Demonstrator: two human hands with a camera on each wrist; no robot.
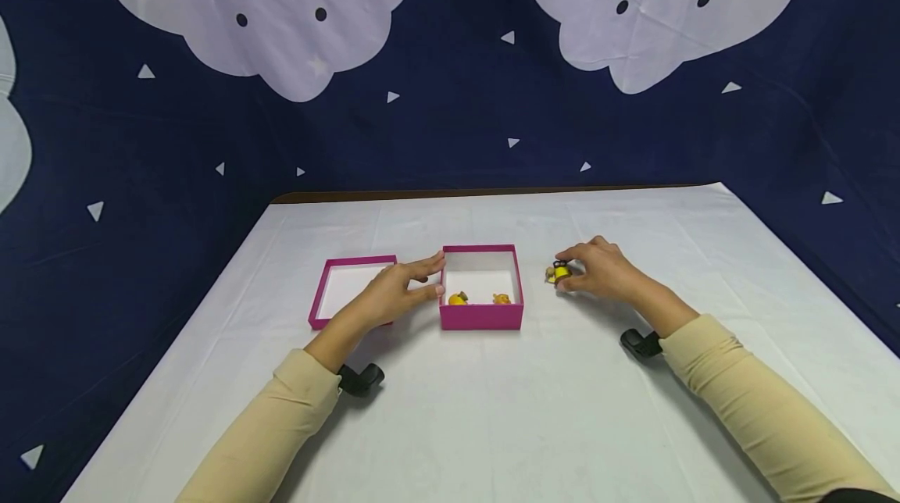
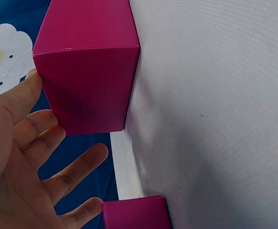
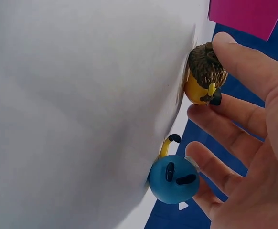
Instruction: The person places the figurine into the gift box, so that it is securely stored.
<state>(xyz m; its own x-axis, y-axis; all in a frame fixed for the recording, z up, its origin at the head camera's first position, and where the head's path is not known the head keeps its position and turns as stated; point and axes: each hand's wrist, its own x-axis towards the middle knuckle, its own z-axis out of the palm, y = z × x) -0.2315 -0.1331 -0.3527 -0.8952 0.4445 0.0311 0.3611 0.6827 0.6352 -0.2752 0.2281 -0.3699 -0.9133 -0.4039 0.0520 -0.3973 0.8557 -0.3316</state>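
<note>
Item: open box (image 1: 481, 318), magenta card, white inside, standing on a white-clothed tabletop (image 1: 492, 409). Contents: two small yellow figures, one near the left wall (image 1: 458, 299), one toward the right (image 1: 501, 299).

Item: shallow magenta lid (image 1: 319, 294), white inside, lying left of the box.

Item: small yellow figure with a textured brown cap of hair (image 3: 203, 71), right of the box and apart from it; whether it is lifted cannot be told.

Item: small round blue figure with black feet and a yellow arm (image 3: 175, 177), beside it, near the outer fingers.

Left hand (image 1: 395, 292): fingers spread, tips touching the box's left side.

Right hand (image 1: 602, 270): thumb and first fingers pinching the brown-haired figure.

Step, as judged: picking up a figure for boxing. Next move seems to call for raising it over the right wall, leaving the blue one undisturbed.
</note>
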